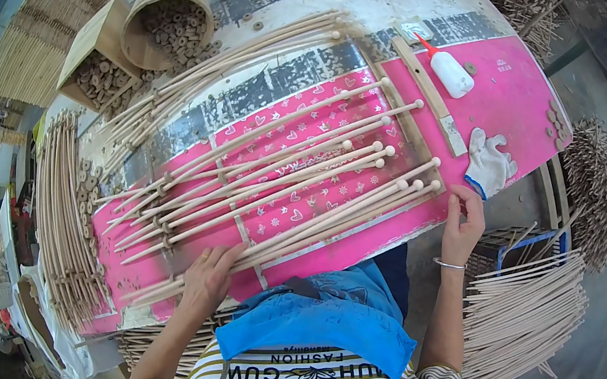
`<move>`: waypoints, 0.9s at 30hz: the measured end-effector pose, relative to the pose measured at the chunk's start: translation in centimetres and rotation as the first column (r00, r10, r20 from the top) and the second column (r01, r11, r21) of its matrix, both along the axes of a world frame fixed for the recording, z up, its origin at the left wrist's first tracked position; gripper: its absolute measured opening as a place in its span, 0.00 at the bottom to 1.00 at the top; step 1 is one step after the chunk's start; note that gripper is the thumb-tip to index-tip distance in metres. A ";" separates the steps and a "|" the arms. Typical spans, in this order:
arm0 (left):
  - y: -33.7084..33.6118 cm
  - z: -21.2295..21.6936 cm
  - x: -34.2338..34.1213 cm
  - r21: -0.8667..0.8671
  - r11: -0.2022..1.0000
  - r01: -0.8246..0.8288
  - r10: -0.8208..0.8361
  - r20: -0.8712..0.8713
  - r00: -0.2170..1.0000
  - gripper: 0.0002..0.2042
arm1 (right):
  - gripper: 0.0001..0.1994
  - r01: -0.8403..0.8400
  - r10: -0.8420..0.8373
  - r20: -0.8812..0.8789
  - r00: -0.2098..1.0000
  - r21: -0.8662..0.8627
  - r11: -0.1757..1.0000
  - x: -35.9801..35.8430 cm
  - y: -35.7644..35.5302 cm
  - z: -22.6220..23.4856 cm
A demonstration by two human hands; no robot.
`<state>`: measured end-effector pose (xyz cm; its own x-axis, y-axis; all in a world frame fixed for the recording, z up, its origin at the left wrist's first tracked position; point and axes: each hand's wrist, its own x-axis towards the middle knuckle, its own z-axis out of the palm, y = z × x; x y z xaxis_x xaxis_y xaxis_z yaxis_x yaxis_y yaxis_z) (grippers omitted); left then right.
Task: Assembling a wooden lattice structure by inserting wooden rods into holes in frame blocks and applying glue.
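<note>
In the head view, the left hand (pixel 208 282) lies flat, fingers spread, on the near ends of the ball-tipped wooden rods (pixel 297 180) fanned across the pink surface (pixel 512 96). The right hand (pixel 463 226) pinches the knobbed end of one rod, fingers together, near a white glove (pixel 489 163).

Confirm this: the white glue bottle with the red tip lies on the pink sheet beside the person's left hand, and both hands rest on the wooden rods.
Not quite. In the head view the glue bottle lies on the pink sheet at the far right, nearer the right hand than the left hand. Both hands do rest on the wooden rods.
</note>
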<state>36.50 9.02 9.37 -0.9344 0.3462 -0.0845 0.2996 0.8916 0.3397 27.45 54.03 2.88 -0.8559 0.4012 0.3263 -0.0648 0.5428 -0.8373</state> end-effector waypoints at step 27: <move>-6.9 -5.7 -9.4 -0.093 0.993 0.065 -0.094 -0.351 0.932 0.37 | 0.16 -0.847 0.861 0.169 0.479 0.347 0.403 -8.8 -14.0 0.7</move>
